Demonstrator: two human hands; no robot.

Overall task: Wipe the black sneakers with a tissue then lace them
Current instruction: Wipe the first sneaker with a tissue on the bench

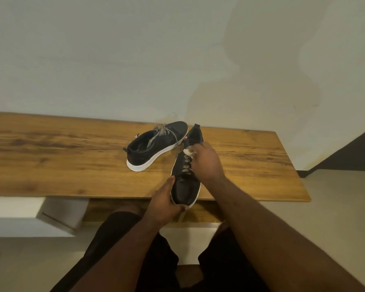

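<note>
Left hand: my left hand [164, 204] grips the toe end of the near sneaker, fingers curled under its white sole, thumb up along the side.
Right hand: my right hand [207, 163] sits over the laces and tongue of the same shoe, fingers bent and pinching a white tissue.
Tissue: the tissue [189, 151] is crumpled, poking out from my fingertips and touching the upper part of the shoe by the lace rows.
Near sneaker: the near sneaker [185, 189] is black with a white sole, toe toward me at the front edge of the counter, heel pointing away toward the wall.
Far sneaker: the far sneaker [154, 147] rests on the counter just behind and to the left, its toe beside the near one's heel, and its black-and-white laces [163, 133] lie loose across the opening.
Counter: the counter [61, 157] is wood-grained and runs along a pale wall [135, 60].
</note>
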